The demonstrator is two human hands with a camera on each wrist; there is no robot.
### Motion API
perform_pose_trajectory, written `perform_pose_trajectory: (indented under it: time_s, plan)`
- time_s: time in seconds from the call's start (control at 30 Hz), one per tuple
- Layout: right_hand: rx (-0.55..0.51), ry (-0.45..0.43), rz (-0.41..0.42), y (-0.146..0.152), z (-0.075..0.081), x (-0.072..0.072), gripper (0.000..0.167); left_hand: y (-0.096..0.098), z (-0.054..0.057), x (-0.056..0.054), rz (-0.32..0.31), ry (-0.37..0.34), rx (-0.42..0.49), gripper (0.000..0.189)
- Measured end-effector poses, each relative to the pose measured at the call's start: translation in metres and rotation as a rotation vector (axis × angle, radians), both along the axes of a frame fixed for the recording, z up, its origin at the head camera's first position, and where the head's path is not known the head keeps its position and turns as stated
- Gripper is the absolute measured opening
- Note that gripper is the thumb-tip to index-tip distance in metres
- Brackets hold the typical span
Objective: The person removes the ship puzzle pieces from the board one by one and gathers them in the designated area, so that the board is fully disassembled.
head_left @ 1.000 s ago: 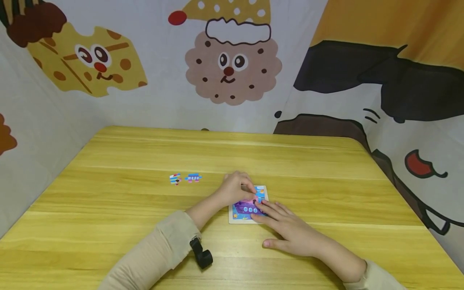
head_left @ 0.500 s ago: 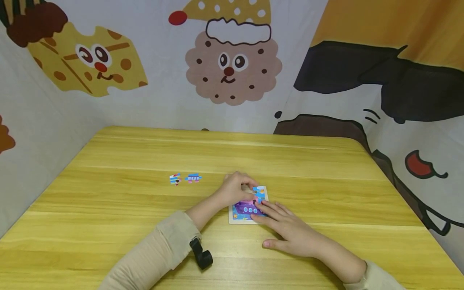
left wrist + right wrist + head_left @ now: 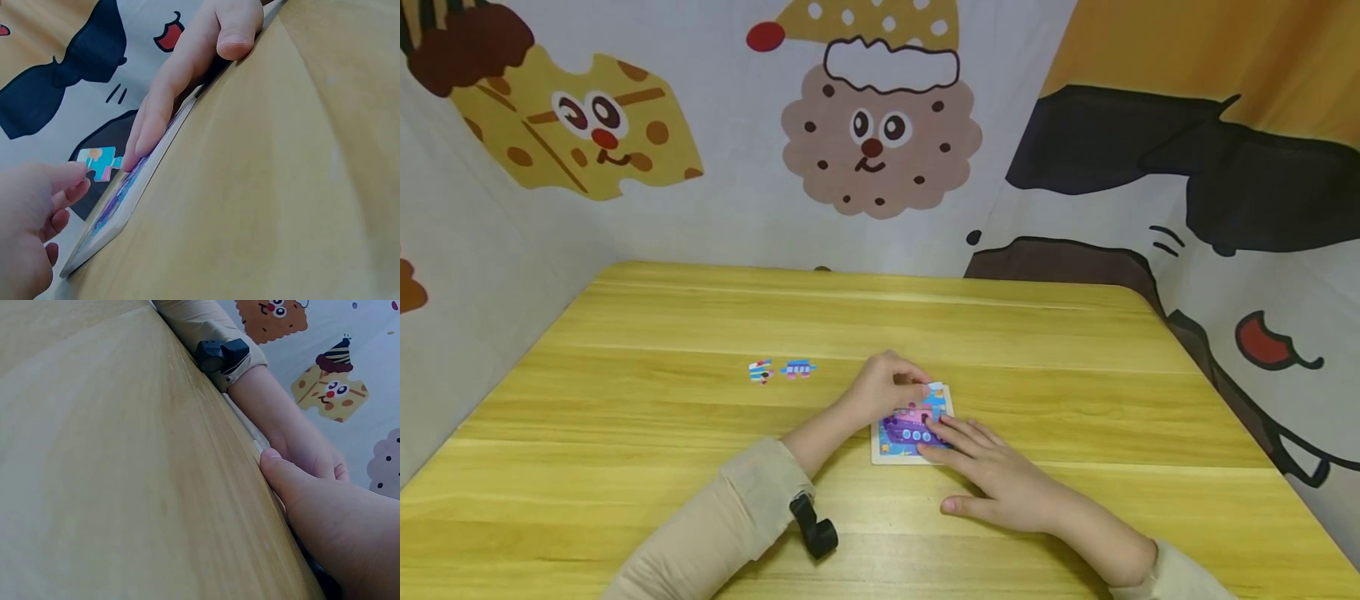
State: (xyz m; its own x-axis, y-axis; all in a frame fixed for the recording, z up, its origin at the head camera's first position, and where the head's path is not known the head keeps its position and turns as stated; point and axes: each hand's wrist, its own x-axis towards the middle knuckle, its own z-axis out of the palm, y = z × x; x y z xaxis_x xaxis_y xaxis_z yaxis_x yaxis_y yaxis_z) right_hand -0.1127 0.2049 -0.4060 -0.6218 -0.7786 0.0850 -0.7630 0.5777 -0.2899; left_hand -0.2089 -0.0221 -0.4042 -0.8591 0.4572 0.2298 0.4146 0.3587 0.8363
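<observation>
My left hand (image 3: 880, 388) pinches a puzzle piece (image 3: 100, 164) between thumb and fingers over the far side of a small jigsaw board. In the left wrist view this piece is light blue with an orange spot and a pink bit, tilted up above the board. The jigsaw board (image 3: 876, 457) has a pale frame and a picture of a purple and pink ship on blue. My right hand (image 3: 1000, 477) lies with straight fingers, its fingertips on the board's right side. Part of the picture is hidden under both hands.
Two loose puzzle pieces, a striped one (image 3: 761, 372) and a blue and pink one (image 3: 798, 368), lie left of the board on the wooden table (image 3: 647, 400). A black strap device (image 3: 814, 527) hangs at the left sleeve. A cartoon-printed cloth (image 3: 722, 225) stands behind the table.
My left thumb and fingers have shifted slightly up and away from the board's middle, so more of the pink ship part shows. The right hand stays in place.
</observation>
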Motion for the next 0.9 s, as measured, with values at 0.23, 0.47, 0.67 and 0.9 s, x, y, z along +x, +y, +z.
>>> perform_pose_trajectory:
  time_s: [0.23,0.47,0.67,0.9]
  plan:
    - [0.010,0.032,0.005,0.000,-0.001,-0.001,0.063,-0.008,0.009,0.001,-0.001,0.006,0.016,0.009]
    - [0.016,0.018,-0.004,0.000,-0.001,-0.001,0.063,-0.025,0.023,0.000,0.005,0.048,0.025,0.006]
    - [0.013,0.000,-0.006,0.001,-0.002,-0.001,0.063,-0.041,0.031,0.001,0.006,0.009,0.004,0.006]
    - [0.015,-0.006,-0.001,0.001,-0.002,-0.001,0.063,-0.065,0.035,-0.004,0.040,-0.042,0.006,0.005]
